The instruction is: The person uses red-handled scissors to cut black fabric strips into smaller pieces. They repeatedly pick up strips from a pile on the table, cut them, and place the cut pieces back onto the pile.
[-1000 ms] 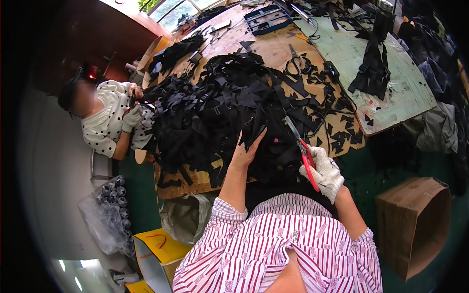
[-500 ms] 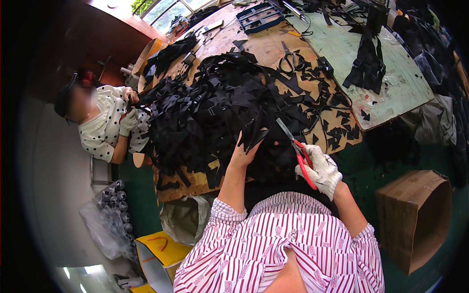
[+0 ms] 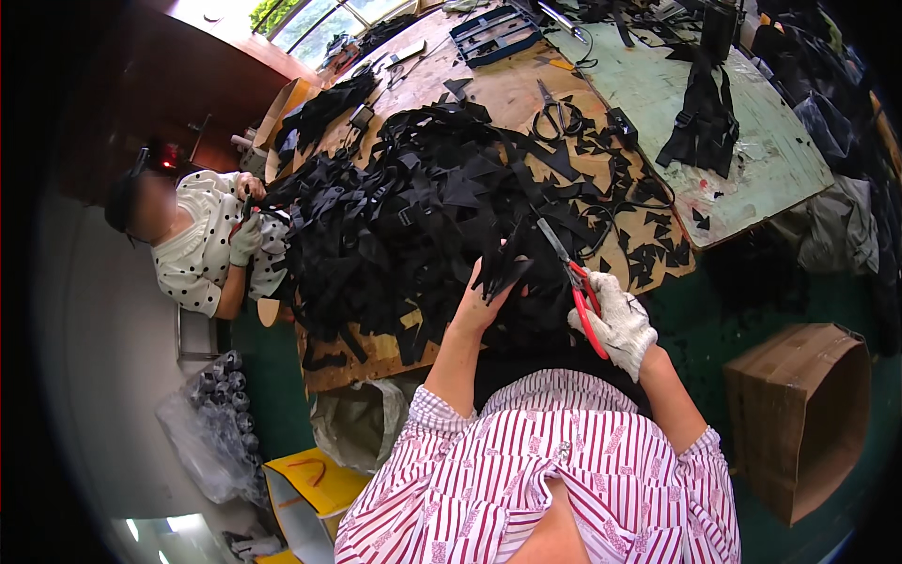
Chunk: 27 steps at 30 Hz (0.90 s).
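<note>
Right hand, white knit glove: fingers wrapped round the handles of a red-handled tool, firm hold. Handles a bit parted; metal nose points far and left, just right of the left hand's strips, apart from them. Can't tell if the tips meet.

Left hand, bare: thumb and fingers closed on black strips, grip narrow, fingers partly hidden by the material. Strips stick up and fan out over the hand, above the near edge of the pile. Exact number of pieces unclear.

Black webbing pile: big heap, far and left of both hands, on the wooden table. Triangular black scraps scattered to its right. Dark-handled scissors lie far of the hands, beyond the scraps. Blue tray at the far side. Pale green board to the right, black strap piece on it.

Left side: co-worker in a dotted top, at the pile's left end, one gloved hand visible. Near left, below table: pale sack, yellow bag, clear plastic bag on the floor. Near right: open cardboard box.
</note>
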Tool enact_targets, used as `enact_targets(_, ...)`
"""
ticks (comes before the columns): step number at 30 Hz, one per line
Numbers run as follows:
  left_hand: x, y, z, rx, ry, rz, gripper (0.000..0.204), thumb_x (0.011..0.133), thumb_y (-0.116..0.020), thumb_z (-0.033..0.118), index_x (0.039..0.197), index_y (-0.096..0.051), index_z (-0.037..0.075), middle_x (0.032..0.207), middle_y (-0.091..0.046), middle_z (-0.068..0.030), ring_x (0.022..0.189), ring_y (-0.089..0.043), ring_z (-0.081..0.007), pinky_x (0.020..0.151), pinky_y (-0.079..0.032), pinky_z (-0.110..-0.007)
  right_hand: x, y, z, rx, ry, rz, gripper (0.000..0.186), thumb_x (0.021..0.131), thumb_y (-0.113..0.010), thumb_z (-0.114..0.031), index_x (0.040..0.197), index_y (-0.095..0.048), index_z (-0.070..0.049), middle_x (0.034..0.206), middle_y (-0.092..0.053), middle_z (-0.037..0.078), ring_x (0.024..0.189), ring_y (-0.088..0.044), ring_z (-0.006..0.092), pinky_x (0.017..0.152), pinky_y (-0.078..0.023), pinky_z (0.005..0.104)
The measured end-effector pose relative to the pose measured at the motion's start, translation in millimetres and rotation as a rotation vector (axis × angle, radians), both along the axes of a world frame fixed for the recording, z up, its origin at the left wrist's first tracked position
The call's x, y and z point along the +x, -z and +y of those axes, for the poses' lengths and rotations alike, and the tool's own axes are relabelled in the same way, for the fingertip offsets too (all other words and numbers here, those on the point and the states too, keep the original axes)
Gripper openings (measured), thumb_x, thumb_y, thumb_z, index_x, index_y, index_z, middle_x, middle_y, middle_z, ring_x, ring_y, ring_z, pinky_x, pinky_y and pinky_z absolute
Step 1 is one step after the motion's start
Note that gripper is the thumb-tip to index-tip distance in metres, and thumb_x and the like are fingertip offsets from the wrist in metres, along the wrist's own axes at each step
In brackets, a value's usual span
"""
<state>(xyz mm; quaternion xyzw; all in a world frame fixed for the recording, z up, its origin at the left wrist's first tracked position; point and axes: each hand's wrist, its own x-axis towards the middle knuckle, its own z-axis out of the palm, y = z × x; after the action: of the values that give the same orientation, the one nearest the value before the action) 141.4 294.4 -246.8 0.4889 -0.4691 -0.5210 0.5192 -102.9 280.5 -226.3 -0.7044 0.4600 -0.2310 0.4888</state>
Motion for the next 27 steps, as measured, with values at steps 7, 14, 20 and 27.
enact_targets(7,-2,-3,1,-0.134,0.025,0.023,0.04,0.086,-0.064,0.012,0.122,-0.049,0.006,0.098,-0.061,-0.0073,0.072,-0.06,-0.0158,0.062,-0.047,-0.027,5,4,3,0.058,0.054,-0.082,0.059,0.076,-0.07,-0.036,0.118,-0.045,-0.003,0.083,-0.06,0.015,0.077,-0.06,0.032,0.072,-0.047,0.0395)
enact_targets(14,-1,-1,0,-0.123,0.011,-0.018,0.03,0.089,-0.06,0.024,0.113,-0.057,0.006,0.093,-0.064,-0.0066,0.075,-0.062,-0.0115,0.056,-0.048,-0.026,11,14,6,0.131,0.078,-0.189,0.056,0.076,-0.07,-0.034,0.115,-0.045,-0.003,0.085,-0.06,0.017,0.08,-0.06,0.0348,0.074,-0.047,0.0395)
enact_targets(20,-11,0,5,0.016,-0.053,0.176,0.03,0.092,-0.056,0.024,0.115,-0.056,0.006,0.095,-0.063,-0.0054,0.08,-0.061,-0.0107,0.06,-0.048,-0.024,12,1,0,0.06,0.061,-0.095,0.054,0.075,-0.071,-0.031,0.114,-0.046,-0.002,0.081,-0.06,0.015,0.075,-0.06,0.0304,0.071,-0.047,0.0385)
enact_targets(27,-1,22,4,-0.097,0.037,0.256,0.046,0.091,-0.058,0.017,0.133,-0.041,0.01,0.111,-0.06,-0.0089,0.087,-0.061,-0.0144,0.065,-0.05,-0.026,19,13,7,0.135,0.159,-0.211,0.036,0.077,-0.068,-0.021,0.102,-0.05,0.0,0.075,-0.057,0.007,0.065,-0.056,0.018,0.063,-0.046,0.0337)
